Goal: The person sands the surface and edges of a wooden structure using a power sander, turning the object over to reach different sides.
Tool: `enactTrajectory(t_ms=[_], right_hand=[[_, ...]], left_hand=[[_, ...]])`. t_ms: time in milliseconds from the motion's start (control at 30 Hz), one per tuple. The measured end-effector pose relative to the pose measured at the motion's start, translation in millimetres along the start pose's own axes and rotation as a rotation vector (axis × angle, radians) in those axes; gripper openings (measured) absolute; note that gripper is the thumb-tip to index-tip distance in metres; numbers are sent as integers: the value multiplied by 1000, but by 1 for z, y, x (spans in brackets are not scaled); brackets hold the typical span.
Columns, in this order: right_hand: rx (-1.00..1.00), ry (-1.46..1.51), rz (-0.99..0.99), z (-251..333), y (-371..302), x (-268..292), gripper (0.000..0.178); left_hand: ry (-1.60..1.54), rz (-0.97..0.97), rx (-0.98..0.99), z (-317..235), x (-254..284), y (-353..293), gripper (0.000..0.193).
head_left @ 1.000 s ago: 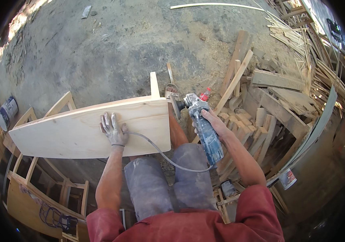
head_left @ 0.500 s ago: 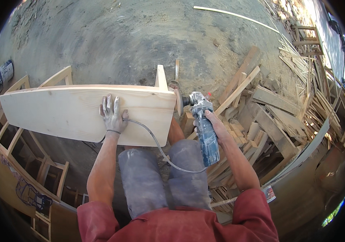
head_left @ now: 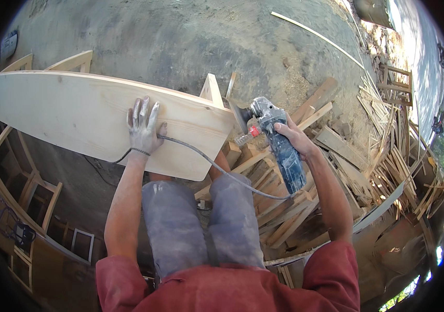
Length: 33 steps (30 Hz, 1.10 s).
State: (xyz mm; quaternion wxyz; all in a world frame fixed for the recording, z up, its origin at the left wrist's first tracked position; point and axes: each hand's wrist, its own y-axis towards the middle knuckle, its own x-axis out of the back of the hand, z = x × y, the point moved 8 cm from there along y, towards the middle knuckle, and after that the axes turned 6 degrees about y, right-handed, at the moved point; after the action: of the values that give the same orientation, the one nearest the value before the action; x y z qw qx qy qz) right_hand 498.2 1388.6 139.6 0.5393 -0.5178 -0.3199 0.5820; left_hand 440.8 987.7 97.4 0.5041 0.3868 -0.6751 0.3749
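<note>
Left hand (head_left: 143, 130) and right hand (head_left: 293, 136) are apart from each other. At the left of the frame, reaching to the centre, is the pale board (head_left: 71, 106); the left hand rests on its face with the fingers spread, and grips nothing that I can see. It presses rather far from the right end, so I think firm weight through the whole palm is needed, that the board does not shake.

Near the centre, a grey cord (head_left: 201, 152) goes from the left hand to the grinder; whether it passes below the palm I cannot tell. Its loop hangs below the disc, and it would be wise to keep it there, well away from the spinning edge.

Just right of the board's end stands the disc (head_left: 242, 117), beside a short wooden leg (head_left: 212, 89). Whether it touches the wood is not clear. In my judgement, light and even strokes would be best, without stopping in one place, because the corner could be cut too deep.

Right of centre, the right hand is closed around the blue grinder (head_left: 288, 164), alone. One hand can lose control if the disc catches, so the wrist should be firm.
</note>
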Motion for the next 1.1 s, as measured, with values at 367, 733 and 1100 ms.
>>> enactTrajectory(t_ms=[367,733,1100], right_hand=[[-20,-511,59,73,25,-16,80],[-227,-746,146,104,36,-46,97],[-184,-816,184,130,67,-128,105]], left_hand=[[-27,23,60,-4,-2,-6,67],[-51,-8,69,-4,2,-16,65],[-135,-32,80,-5,14,-15,65]])
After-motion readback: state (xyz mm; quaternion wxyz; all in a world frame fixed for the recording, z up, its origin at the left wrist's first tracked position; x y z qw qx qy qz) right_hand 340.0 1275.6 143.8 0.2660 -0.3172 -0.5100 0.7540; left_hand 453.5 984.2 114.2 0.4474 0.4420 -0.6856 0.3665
